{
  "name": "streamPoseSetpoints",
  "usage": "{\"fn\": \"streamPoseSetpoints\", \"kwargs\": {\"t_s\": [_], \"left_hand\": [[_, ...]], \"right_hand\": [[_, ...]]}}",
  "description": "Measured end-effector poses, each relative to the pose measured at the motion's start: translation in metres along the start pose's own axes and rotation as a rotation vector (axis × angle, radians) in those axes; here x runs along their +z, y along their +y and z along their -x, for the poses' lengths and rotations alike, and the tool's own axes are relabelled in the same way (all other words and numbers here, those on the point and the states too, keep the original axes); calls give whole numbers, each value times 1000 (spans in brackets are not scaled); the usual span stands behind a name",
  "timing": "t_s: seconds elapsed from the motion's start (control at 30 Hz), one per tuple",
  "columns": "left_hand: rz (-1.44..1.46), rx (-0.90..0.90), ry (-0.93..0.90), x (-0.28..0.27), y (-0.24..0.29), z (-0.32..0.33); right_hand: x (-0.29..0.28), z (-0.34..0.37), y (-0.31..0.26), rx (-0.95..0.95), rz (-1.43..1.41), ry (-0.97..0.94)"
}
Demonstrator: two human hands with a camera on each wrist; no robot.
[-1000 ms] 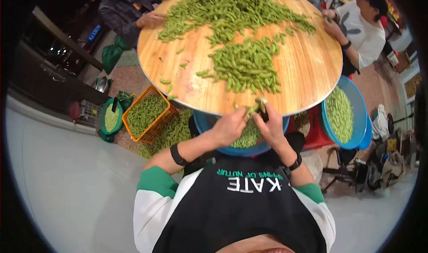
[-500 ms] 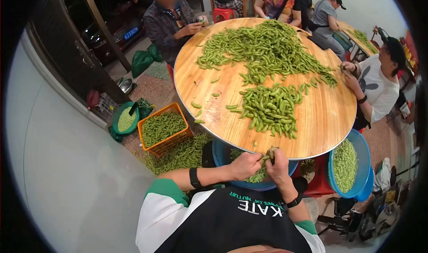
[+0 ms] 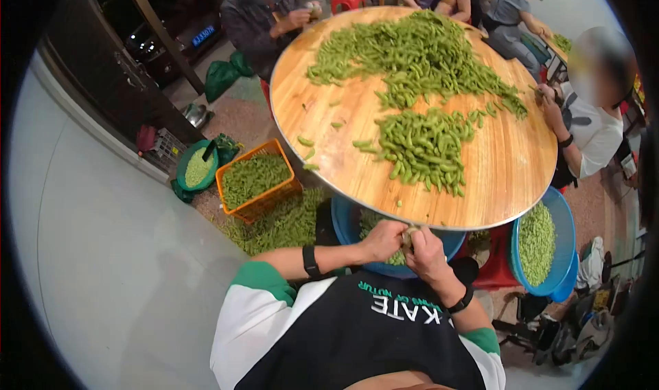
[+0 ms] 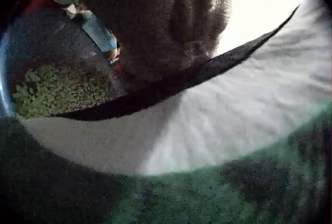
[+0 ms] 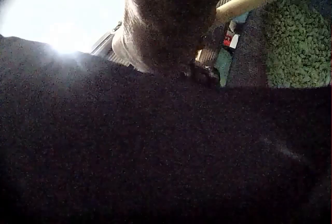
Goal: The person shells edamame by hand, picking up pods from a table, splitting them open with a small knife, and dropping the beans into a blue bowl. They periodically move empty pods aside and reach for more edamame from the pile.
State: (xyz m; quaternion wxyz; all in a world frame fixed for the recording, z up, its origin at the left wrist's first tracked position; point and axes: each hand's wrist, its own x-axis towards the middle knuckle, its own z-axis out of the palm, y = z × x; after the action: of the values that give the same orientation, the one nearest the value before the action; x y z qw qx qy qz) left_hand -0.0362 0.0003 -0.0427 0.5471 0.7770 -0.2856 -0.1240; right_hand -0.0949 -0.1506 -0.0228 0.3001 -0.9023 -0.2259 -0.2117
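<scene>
In the head view my left hand [image 3: 383, 240] and right hand [image 3: 427, 254] meet at the near edge of the round wooden table [image 3: 343, 163]. Between their fingertips they pinch a small pale bean pod [image 3: 410, 235], mostly covered by the fingers. Below them is a blue basin [image 3: 341, 220] with shelled green beans [image 4: 57, 92] in it. Just beyond the hands, a smaller heap of green bean pods [image 3: 425, 146] lies on the tabletop. Both wrist views are dark, and the fingers' grip is hidden there.
A larger pile of pods [image 3: 419, 53] covers the table's far side. An orange crate [image 3: 257, 184] of pods stands left, with loose pods [image 3: 281, 218] beside it. Another blue basin [image 3: 570, 225] of shelled beans stands right. Several people sit around, one [image 3: 590, 129] at the table's right.
The head view has swung, showing more of the room than a second ago. My hands have drawn in from over the tabletop to its edge above the basin, still holding a pod.
</scene>
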Motion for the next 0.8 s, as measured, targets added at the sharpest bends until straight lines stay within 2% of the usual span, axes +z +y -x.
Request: {"fn": "streamPoseSetpoints", "kwargs": {"t_s": [0.07, 0.13, 0.2, 0.27, 0.33, 0.37, 0.47, 0.5, 0.57, 0.63, 0.7, 0.73, 0.8], "left_hand": [[-10, 2, 6, 4, 0, -1], [-91, -14, -115, -5, 0, -3], [-201, -7, -159, -11, -1, -3], [-131, 27, -161, -19, 3, 2], [-13, -3, -105, -21, 17, 5], [82, 37, -49, -19, 19, 7], [101, -70, -121, -27, 24, 11], [-69, 154, -60, -37, 30, 9], [-271, 260, -138, -72, 43, 6], [-569, 227, -209, -114, 47, 7], [-844, 151, -112, -136, 51, -1], [-916, 231, -23, -139, 56, -13], [-848, 242, 114, -144, 23, -49]], "right_hand": [[0, 2, 4, -17, 13, 0], [-1, 6, 16, -2, -38, 73], [-6, 15, 27, 142, -47, 81], [-13, 16, 25, 323, -183, 99], [-8, 18, 25, 335, -160, 125], [-4, 15, 24, 344, -198, 145], [1, 4, 11, 366, -267, 165], [-1, -1, 7, 316, -286, 140], [-1, -2, 14, 203, -313, 89], [-3, 3, 21, 187, -354, 35], [-2, 1, 22, 171, -396, -15], [0, -3, 21, 121, -386, 12], [2, -6, 20, 65, -371, 39]]}}
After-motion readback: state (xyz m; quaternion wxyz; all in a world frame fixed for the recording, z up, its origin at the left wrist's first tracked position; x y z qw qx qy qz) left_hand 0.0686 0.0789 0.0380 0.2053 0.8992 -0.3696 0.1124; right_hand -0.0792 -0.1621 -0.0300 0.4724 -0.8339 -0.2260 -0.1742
